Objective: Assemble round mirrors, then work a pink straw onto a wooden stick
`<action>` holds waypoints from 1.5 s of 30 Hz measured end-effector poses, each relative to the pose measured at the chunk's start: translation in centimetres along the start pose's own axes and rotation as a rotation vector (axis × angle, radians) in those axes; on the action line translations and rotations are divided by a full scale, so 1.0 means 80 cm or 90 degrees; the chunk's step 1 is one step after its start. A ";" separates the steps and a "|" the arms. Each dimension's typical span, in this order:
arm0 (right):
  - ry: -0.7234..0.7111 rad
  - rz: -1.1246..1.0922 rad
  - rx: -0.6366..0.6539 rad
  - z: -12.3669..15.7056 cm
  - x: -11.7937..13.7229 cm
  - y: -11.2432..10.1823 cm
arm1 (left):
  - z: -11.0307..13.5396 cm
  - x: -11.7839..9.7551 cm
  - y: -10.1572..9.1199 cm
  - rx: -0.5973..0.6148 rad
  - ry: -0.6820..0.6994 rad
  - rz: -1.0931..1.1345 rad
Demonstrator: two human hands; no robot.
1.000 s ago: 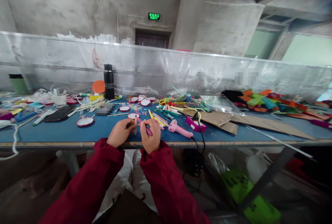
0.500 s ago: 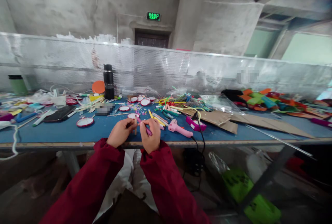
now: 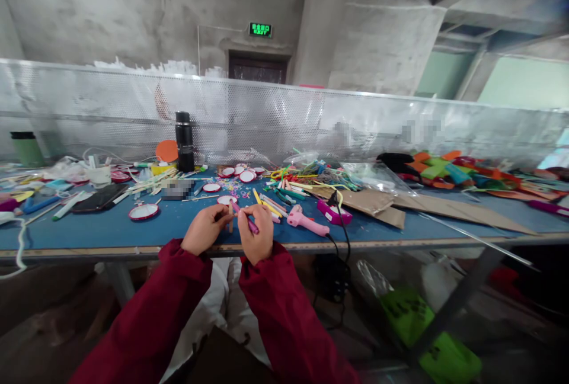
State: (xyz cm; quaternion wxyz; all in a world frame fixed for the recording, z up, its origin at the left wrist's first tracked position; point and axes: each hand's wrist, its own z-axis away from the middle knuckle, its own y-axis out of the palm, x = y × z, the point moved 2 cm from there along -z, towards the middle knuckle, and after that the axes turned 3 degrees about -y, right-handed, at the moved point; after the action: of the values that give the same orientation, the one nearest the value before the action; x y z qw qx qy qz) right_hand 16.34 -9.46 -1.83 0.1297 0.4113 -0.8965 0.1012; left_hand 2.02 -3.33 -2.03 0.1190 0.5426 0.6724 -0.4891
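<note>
Over the front edge of the blue table, my left hand (image 3: 204,230) pinches a small wooden craft stick (image 3: 230,221), which stands roughly upright. My right hand (image 3: 258,236) is closed around a purple marker (image 3: 252,226) with its tip end against or very near the stick; I cannot tell if they touch. Just beyond my fingers lies a round white disc with a red rim (image 3: 227,200). To the right of my right hand are several loose markers (image 3: 269,203) and a pink glue gun (image 3: 307,221) with a black cord.
Another red-rimmed disc (image 3: 143,211) lies to the left, near a black phone (image 3: 101,199). A black bottle (image 3: 184,142) stands at the back. Cardboard pieces (image 3: 462,212) and a magenta box (image 3: 334,213) are on the right. A perforated metal screen (image 3: 275,117) runs behind the table.
The whole view has shifted very slightly. My hands keep nearly the same pose, still on the craft stick and the marker, with the marker end close to the stick.
</note>
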 end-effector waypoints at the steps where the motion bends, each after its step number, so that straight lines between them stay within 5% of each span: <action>1: 0.002 0.001 -0.002 0.000 0.000 0.000 | 0.000 0.000 0.000 0.001 0.001 -0.001; 45: -0.002 0.006 0.003 0.000 0.000 0.001 | -0.001 0.001 -0.001 0.000 0.000 -0.004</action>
State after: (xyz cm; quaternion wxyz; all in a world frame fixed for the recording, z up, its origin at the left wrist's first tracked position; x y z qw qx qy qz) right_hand 16.32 -9.39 -1.83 0.1269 0.4077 -0.8983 0.1035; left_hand 1.97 -3.23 -2.04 0.1174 0.5403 0.6742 -0.4896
